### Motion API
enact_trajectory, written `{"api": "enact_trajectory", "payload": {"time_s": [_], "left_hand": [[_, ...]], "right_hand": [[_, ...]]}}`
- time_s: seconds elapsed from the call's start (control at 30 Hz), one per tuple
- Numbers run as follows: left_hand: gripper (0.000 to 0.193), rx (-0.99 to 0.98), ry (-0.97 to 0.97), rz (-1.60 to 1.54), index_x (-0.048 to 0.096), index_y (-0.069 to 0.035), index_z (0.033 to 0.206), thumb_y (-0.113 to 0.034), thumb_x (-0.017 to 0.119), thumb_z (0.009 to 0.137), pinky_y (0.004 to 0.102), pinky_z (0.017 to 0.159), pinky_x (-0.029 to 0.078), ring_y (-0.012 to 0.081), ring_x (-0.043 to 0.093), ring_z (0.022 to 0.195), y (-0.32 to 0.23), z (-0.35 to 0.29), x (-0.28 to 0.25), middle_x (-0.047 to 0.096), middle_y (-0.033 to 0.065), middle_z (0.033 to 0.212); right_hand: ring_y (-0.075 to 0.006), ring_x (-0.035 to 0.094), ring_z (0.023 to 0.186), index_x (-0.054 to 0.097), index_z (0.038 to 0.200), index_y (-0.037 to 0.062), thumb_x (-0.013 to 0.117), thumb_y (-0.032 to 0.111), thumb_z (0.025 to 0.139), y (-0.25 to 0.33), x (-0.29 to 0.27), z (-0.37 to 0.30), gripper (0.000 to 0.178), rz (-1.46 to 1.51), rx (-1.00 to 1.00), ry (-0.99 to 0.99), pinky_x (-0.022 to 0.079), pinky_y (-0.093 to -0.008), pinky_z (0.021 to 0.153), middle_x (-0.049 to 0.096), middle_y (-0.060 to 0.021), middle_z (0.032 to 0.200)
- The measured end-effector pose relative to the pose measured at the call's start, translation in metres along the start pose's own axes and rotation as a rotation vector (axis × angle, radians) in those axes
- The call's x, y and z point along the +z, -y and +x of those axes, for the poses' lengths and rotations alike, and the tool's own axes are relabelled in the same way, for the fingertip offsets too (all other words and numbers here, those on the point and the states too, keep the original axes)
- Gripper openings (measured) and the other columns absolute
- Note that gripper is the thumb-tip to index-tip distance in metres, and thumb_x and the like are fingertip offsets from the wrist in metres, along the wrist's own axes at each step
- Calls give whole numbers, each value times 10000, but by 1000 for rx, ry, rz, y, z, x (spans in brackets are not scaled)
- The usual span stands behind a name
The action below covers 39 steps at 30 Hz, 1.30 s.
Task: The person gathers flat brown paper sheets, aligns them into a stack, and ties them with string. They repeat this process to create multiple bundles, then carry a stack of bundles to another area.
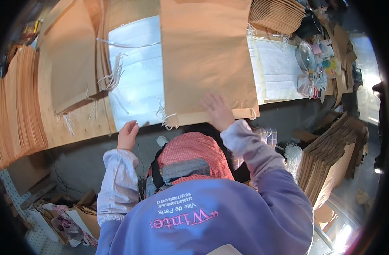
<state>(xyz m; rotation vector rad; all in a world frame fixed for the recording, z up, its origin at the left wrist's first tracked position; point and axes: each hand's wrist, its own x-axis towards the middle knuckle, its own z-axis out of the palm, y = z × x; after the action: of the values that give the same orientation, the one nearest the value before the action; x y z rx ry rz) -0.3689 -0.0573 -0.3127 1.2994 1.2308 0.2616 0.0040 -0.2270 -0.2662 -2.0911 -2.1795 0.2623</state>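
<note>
A large brown paper bag [207,59] lies flat on the table before me. Its folded edge [190,118] faces my body, and white cord [168,119] shows at both ends of that fold. My right hand [218,111] rests on the bag just by the fold, fingers spread flat and a little blurred. Left of the bag, at the table's front edge, my left hand [127,135] is raised with its fingers curled together; whatever they may hold is too small to see. Loose white strings [116,72] hang from other paper bags [73,63] stacked to the left.
Bundled brown paper [18,102] stands at the far left. Another bag stack [279,15] sits at the back right, with scissors [317,92], a clear tape roll [306,55] and plastic items nearby. Stacked brown sheets [330,153] stand below the table on the right.
</note>
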Motion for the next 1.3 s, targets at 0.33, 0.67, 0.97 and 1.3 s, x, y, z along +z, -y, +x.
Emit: {"api": "enact_trajectory", "payload": {"time_s": [0.33,0.67,0.97,1.3], "left_hand": [[329,-58,-157,264,645,-11,1149,-204,674,885,361,873,528,267,678,997,125,-154,-129,702,168,1060],[380,-37,-384,245,616,-3,1194,-187,692,870,366,908,510,273,661,1036,77,-97,-269,680,172,1131],[465,-99,-496,460,578,5,1250,-169,702,838,388,938,489,286,625,1079,36,21,-402,646,184,1184],[745,165,-426,889,384,6,1408,-174,740,779,442,1069,386,405,465,1259,-54,195,-474,490,250,1347]], "right_hand": [[-369,345,1366,433,1407,85,805,187,682,69,-19,2,821,-142,294,63,293,-505,1119,393,-183,1455],[-353,625,950,678,1122,62,680,307,838,214,45,190,376,607,96,147,493,-415,869,661,-149,953],[-377,576,1087,539,1195,-26,705,424,810,243,66,464,615,551,722,127,468,-464,930,597,-224,1147],[-371,530,1207,491,1306,-33,750,352,768,203,21,525,710,541,588,110,429,-425,1028,580,-242,1238]]}}
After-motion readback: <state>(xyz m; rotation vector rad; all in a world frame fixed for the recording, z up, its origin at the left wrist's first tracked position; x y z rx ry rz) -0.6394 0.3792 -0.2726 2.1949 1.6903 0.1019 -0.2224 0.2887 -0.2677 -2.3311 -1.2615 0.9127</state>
